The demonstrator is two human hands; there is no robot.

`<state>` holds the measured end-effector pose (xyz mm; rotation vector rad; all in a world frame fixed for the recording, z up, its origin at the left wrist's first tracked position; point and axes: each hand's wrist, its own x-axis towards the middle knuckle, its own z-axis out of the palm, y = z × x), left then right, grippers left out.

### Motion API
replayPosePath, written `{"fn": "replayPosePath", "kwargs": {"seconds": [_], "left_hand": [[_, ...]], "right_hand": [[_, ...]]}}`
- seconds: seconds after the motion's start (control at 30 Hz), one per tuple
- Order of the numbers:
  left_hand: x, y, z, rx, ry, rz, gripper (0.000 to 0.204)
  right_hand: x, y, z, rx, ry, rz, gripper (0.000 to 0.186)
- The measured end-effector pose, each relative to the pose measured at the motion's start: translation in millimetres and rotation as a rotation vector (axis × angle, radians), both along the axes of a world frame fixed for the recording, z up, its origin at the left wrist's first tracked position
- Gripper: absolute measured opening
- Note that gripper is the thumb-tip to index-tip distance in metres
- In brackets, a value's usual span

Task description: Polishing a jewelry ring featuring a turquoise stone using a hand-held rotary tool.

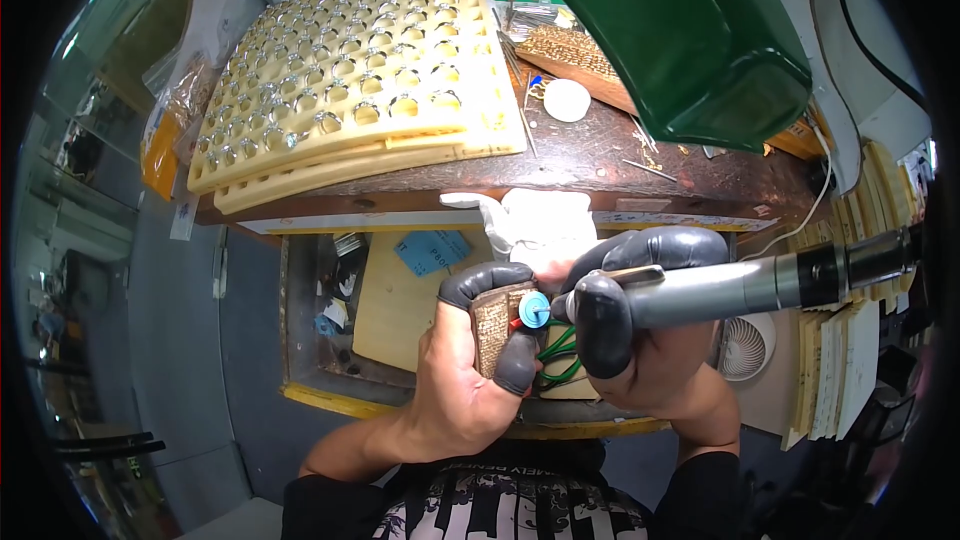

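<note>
My left hand (465,370), with black covers on its thumb and a finger, is closed around a small brown block (492,328) with a tan, grid-textured face. In my right hand (645,340), also with black finger covers, is a silver rotary handpiece (705,297), its black rear end pointing right. A small light-blue disc (534,309) sits at the handpiece's tip, over the block's right edge. Something small and red (518,322) shows beside the disc; what it is I cannot make out. Behind my hands a white cloth or glove (545,225) hangs at the bench edge.
A cream tray (350,145) of many rings covers the bench's left. A wooden brush-like piece (572,50), a round white piece (567,100) and thin metal rods lie right of it. A large green shade (690,50) overhangs the right. Below is an open drawer (300,340).
</note>
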<state>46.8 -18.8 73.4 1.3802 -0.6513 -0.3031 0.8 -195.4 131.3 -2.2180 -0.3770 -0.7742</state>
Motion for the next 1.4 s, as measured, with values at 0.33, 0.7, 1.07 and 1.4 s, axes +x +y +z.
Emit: {"fn": "replayPosePath", "kwargs": {"seconds": [0.33,0.7,1.07,1.4], "left_hand": [[2.6,-0.6,-5.7,0.003,-0.079,0.036,0.043],[0.5,0.7,-4.9,0.008,-0.062,0.041,0.043],[2.0,-0.9,-5.4,0.003,-0.09,0.04,0.044],[0.4,0.5,1.4,-0.033,0.059,-0.042,0.044]], "right_hand": [[1.7,2.7,-2.2,0.053,-0.02,-0.022,0.017],[0.9,5.1,-2.6,0.023,-0.032,-0.043,0.016],[0.7,3.0,0.6,-0.001,-0.029,-0.043,0.016],[-3.4,1.4,-6.5,0.066,0.004,-0.021,0.016]]}}
